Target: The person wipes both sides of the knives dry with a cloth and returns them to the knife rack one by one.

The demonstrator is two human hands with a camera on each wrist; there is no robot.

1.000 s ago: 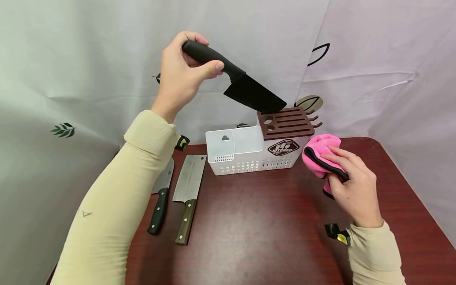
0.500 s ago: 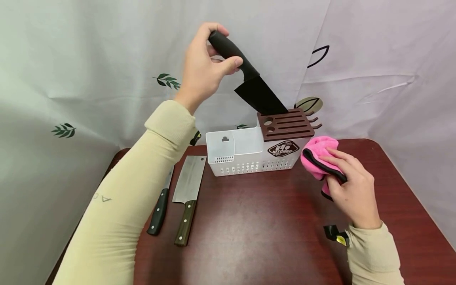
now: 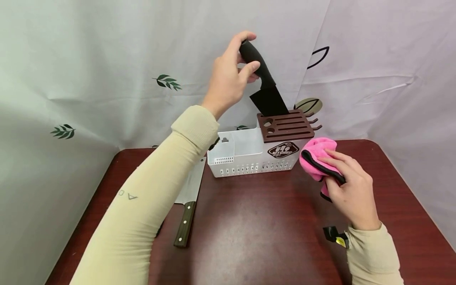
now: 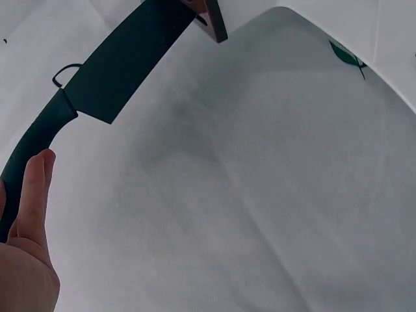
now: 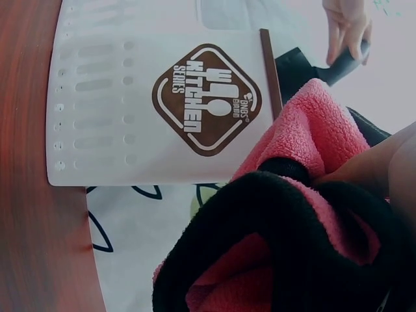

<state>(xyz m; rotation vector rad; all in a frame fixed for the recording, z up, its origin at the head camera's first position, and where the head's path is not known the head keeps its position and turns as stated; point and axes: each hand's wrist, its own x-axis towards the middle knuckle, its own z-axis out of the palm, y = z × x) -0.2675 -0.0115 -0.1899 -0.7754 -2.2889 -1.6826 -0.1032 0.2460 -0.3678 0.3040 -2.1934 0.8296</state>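
Left hand [image 3: 229,79] grips the black knife [image 3: 267,81]; its blade end is hidden in the knife rack [image 3: 254,158]. Right hand [image 3: 352,192] clasps the pink cloth [image 3: 318,154] just right of the rack. Left of it, a sleeve [image 3: 160,182] partly covers the cleaver [image 3: 187,213]; bench [image 3: 246,221] extends in front.

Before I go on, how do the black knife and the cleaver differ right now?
Colour: the black knife is black all over; the cleaver has a silvery blade and a brownish handle.
Handle: the cleaver's shows three rivets; the black knife's shows none.
Pose: the black knife is gripped by the left hand, slanting down to the slotted top of the rack; the cleaver lies flat on the table.
Both have broad blades.
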